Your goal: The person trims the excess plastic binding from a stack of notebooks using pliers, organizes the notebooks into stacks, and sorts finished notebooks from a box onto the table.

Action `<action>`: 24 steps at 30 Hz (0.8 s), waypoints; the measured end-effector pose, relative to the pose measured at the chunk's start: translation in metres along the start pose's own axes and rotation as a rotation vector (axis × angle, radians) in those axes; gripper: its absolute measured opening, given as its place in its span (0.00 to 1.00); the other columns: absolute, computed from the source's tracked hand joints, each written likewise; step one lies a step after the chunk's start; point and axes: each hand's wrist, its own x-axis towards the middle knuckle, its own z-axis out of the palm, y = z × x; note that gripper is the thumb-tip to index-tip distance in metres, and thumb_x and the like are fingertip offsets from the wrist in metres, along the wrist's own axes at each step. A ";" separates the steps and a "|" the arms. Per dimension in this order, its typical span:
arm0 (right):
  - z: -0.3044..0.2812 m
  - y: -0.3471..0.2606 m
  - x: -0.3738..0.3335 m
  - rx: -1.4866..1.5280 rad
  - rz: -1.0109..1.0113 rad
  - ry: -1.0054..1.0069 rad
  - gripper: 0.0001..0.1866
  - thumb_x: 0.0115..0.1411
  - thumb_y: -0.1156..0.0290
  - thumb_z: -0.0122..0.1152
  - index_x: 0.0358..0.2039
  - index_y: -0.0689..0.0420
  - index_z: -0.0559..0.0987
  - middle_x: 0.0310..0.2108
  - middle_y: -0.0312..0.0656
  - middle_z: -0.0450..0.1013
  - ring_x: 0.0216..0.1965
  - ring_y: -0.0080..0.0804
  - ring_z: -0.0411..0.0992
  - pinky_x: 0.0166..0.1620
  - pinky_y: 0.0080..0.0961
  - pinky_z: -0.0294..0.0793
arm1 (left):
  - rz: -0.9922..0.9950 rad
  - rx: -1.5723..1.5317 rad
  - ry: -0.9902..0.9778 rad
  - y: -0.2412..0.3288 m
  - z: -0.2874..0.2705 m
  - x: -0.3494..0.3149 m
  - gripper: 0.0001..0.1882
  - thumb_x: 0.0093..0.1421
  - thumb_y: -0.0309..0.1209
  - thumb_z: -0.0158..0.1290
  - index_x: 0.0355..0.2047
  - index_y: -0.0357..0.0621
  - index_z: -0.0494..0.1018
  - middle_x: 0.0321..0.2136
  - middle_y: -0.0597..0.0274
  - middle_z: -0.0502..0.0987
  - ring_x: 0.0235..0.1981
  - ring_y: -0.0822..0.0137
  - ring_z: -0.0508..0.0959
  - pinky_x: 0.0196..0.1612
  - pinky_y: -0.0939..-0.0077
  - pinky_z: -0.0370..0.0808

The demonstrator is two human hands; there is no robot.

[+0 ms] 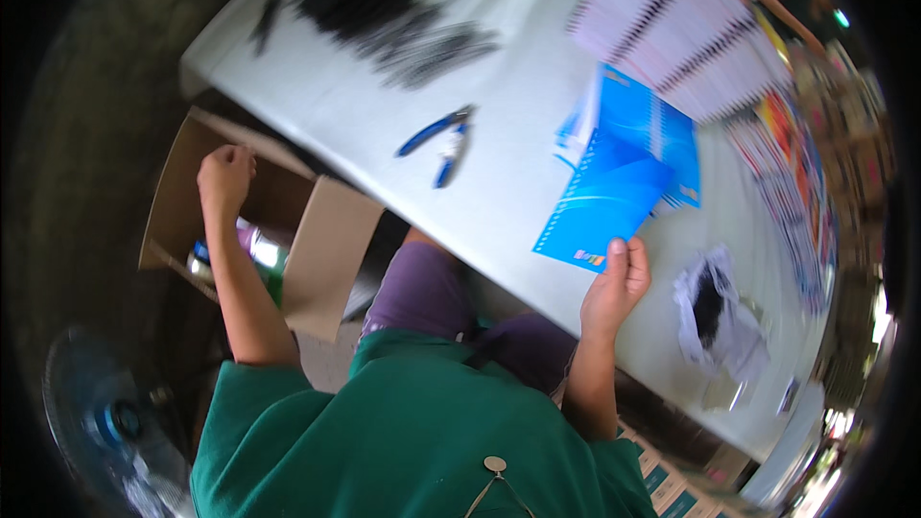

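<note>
My right hand (618,290) pinches the lower corner of a blue cover sheet (606,194) between thumb and fingers. A row of small punched holes runs along its left edge. Under and behind it on the table lie more blue covers (676,139). My left hand (227,176) is raised over an open cardboard box (331,245) with its fingers curled together; whether anything is in them is hidden. Blue-handled cutting pliers (443,139) rest on the table between my hands, their handles apart.
Toward the back of the white table (518,221) lies a blurred heap of thin black coils (365,5). Spiral-bound notebooks (672,24) fill the far right, beside stacked booklets (791,201). A white plastic bag (734,331) holds something black. A fan (110,422) stands lower left.
</note>
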 end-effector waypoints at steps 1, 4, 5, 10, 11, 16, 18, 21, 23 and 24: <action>0.011 0.007 -0.005 -0.107 -0.030 -0.076 0.08 0.60 0.71 0.52 0.30 0.63 0.74 0.38 0.43 0.70 0.42 0.28 0.66 0.48 0.25 0.62 | -0.087 0.177 0.009 -0.041 0.006 0.006 0.14 0.52 0.38 0.54 0.24 0.38 0.78 0.19 0.57 0.77 0.27 0.69 0.78 0.32 0.74 0.74; 0.048 -0.002 0.012 -0.586 -0.573 -0.146 0.08 0.58 0.71 0.53 0.29 0.63 0.74 0.46 0.52 0.69 0.49 0.43 0.65 0.54 0.36 0.60 | -0.057 0.661 -0.437 -0.152 0.043 0.036 0.16 0.52 0.34 0.49 0.36 0.36 0.77 0.41 0.39 0.74 0.46 0.47 0.74 0.48 0.60 0.72; 0.053 -0.006 0.022 -0.785 -0.840 -0.114 0.09 0.58 0.70 0.53 0.28 0.64 0.74 0.49 0.54 0.68 0.51 0.48 0.64 0.56 0.40 0.58 | -0.016 0.673 -0.544 -0.149 0.067 0.040 0.15 0.51 0.32 0.48 0.34 0.36 0.77 0.40 0.40 0.75 0.45 0.46 0.75 0.47 0.61 0.72; 0.058 0.030 0.026 -0.803 -0.821 -0.327 0.09 0.58 0.70 0.53 0.28 0.63 0.74 0.48 0.55 0.68 0.50 0.51 0.65 0.54 0.42 0.61 | 0.450 0.702 -0.925 -0.146 0.198 0.088 0.15 0.53 0.38 0.50 0.32 0.40 0.78 0.36 0.46 0.77 0.39 0.53 0.78 0.43 0.63 0.74; 0.059 0.045 0.020 -0.727 -0.756 -0.442 0.09 0.58 0.70 0.53 0.28 0.63 0.73 0.46 0.54 0.70 0.47 0.50 0.67 0.52 0.41 0.64 | 0.393 0.652 -1.027 -0.170 0.225 0.099 0.17 0.51 0.40 0.52 0.34 0.41 0.78 0.38 0.46 0.76 0.39 0.54 0.78 0.44 0.63 0.73; 0.056 0.072 0.020 -0.388 0.063 -0.553 0.12 0.63 0.68 0.46 0.37 0.64 0.72 0.32 0.40 0.71 0.31 0.23 0.66 0.36 0.19 0.65 | -0.005 0.363 -1.212 -0.269 0.298 0.092 0.23 0.46 0.45 0.58 0.39 0.42 0.78 0.44 0.46 0.75 0.42 0.57 0.77 0.47 0.66 0.72; 0.052 0.066 0.021 -0.427 0.020 -0.507 0.13 0.64 0.67 0.45 0.39 0.65 0.72 0.32 0.38 0.70 0.32 0.20 0.66 0.36 0.17 0.64 | -0.064 0.293 -1.238 -0.244 0.306 0.086 0.24 0.46 0.45 0.58 0.39 0.42 0.78 0.44 0.47 0.75 0.42 0.57 0.77 0.47 0.66 0.71; 0.064 0.065 0.016 -0.420 0.002 -0.434 0.13 0.64 0.66 0.45 0.37 0.63 0.72 0.29 0.34 0.69 0.29 0.17 0.63 0.32 0.15 0.61 | -0.158 0.254 -1.220 -0.254 0.297 0.080 0.24 0.46 0.45 0.59 0.39 0.42 0.78 0.44 0.47 0.75 0.42 0.57 0.77 0.47 0.66 0.71; 0.066 0.067 0.016 -0.422 0.021 -0.403 0.13 0.64 0.66 0.46 0.36 0.63 0.72 0.28 0.34 0.68 0.28 0.17 0.62 0.31 0.15 0.61 | -0.180 0.243 -1.213 -0.256 0.297 0.080 0.25 0.46 0.46 0.59 0.40 0.42 0.78 0.44 0.47 0.75 0.43 0.57 0.76 0.47 0.66 0.71; 0.062 0.066 0.017 -0.427 0.042 -0.408 0.13 0.64 0.66 0.45 0.38 0.64 0.72 0.29 0.35 0.69 0.30 0.18 0.63 0.33 0.14 0.62 | -0.186 0.240 -1.211 -0.255 0.297 0.081 0.25 0.46 0.46 0.59 0.40 0.41 0.78 0.45 0.47 0.75 0.43 0.57 0.76 0.48 0.66 0.71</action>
